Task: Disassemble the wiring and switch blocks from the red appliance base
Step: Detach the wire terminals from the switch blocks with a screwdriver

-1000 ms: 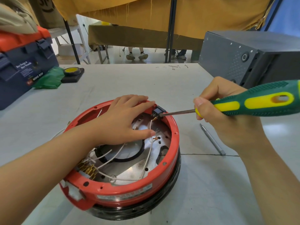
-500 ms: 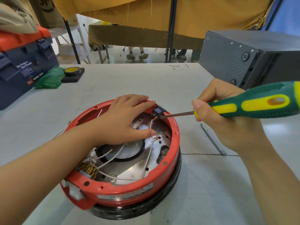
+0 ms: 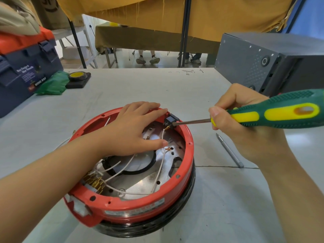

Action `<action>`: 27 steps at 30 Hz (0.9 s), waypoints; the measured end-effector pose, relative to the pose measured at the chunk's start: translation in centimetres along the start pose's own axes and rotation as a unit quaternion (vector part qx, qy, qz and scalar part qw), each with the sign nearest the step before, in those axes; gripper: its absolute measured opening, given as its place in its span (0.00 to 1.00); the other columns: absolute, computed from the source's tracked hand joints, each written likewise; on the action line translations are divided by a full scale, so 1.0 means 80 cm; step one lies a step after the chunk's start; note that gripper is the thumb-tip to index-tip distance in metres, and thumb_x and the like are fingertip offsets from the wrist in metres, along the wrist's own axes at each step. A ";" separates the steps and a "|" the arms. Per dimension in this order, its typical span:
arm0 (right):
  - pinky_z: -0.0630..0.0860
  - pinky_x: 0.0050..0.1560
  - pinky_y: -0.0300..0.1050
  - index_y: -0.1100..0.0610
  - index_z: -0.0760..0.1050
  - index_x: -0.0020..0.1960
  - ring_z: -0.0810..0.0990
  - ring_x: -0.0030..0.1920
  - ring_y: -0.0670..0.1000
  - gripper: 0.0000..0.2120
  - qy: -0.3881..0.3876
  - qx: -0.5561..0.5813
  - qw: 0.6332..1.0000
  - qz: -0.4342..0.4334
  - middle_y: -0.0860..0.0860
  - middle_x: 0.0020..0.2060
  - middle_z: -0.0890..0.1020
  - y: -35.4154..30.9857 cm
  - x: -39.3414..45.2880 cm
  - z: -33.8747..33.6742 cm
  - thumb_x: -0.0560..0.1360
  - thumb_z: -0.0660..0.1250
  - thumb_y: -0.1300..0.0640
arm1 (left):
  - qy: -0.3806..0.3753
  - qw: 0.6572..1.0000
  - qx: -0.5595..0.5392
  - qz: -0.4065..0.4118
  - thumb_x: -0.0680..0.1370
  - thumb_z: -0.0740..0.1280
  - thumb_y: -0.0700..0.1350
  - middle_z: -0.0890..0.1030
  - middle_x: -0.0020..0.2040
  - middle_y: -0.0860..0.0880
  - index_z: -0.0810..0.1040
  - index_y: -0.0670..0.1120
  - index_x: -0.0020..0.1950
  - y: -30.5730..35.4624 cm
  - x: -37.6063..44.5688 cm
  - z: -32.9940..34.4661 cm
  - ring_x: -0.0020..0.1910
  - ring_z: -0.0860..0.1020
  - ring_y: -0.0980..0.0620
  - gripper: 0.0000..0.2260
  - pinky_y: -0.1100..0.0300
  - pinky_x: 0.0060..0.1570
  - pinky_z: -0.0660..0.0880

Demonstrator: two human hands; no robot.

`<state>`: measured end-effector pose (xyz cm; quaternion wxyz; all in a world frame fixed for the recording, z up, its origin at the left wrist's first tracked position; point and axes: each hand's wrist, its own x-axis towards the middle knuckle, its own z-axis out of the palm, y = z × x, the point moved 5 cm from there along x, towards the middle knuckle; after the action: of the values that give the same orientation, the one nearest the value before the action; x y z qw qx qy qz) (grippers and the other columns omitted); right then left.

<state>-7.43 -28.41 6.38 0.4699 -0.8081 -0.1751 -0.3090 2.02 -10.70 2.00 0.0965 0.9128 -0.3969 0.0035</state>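
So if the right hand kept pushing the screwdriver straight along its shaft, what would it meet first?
The right hand aims the screwdriver leftward; its tip already sits at the black switch block on the red base rim. Beyond that, probably the left hand fingertips, though depth is unclear.

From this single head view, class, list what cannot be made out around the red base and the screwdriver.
- Screwdriver tip: too small to see where it meets the black switch block.
- Screwdriver handle end: cut off by the right edge.
- Base interior under the left hand: covered by the palm.
- Label on the red base wall: blurred, unreadable.
- Right hand fingertips: hidden behind the handle.
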 end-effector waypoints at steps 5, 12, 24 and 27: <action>0.72 0.29 0.45 0.57 0.70 0.36 0.75 0.30 0.53 0.11 -0.005 0.002 1.000 0.005 0.57 0.34 0.78 0.001 0.000 0.001 0.73 0.64 0.52 | -0.003 1.000 0.004 0.000 0.72 0.60 0.68 0.53 0.75 0.59 0.52 0.61 0.75 0.000 0.000 0.000 0.73 0.49 0.56 0.34 0.55 0.71 0.49; 0.71 0.29 0.42 0.58 0.70 0.36 0.74 0.30 0.53 0.11 -0.008 0.008 1.000 0.010 0.57 0.34 0.77 0.000 -0.001 0.002 0.72 0.64 0.52 | -0.006 1.000 0.007 -0.002 0.72 0.58 0.69 0.53 0.75 0.59 0.52 0.61 0.75 -0.001 0.000 0.001 0.73 0.49 0.56 0.34 0.54 0.71 0.49; 0.68 0.28 0.32 0.58 0.70 0.35 0.73 0.29 0.51 0.11 -0.017 0.006 1.000 0.005 0.57 0.34 0.77 0.000 -0.002 0.004 0.72 0.64 0.52 | -0.008 1.000 0.007 -0.004 0.69 0.54 0.69 0.52 0.75 0.60 0.52 0.61 0.75 -0.001 0.000 0.001 0.73 0.49 0.57 0.36 0.55 0.71 0.49; 0.68 0.29 0.32 0.56 0.71 0.36 0.73 0.29 0.50 0.10 -0.021 0.018 1.000 0.009 0.57 0.34 0.77 0.003 0.000 0.005 0.72 0.64 0.51 | -0.008 1.000 0.004 -0.003 0.69 0.55 0.69 0.52 0.75 0.60 0.52 0.61 0.75 0.000 -0.001 0.001 0.73 0.49 0.57 0.36 0.55 0.71 0.48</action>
<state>-7.16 -28.18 6.08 0.4838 -0.8072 -0.1827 -0.2845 2.00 -10.65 1.93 0.0897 0.9142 -0.3952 -0.0021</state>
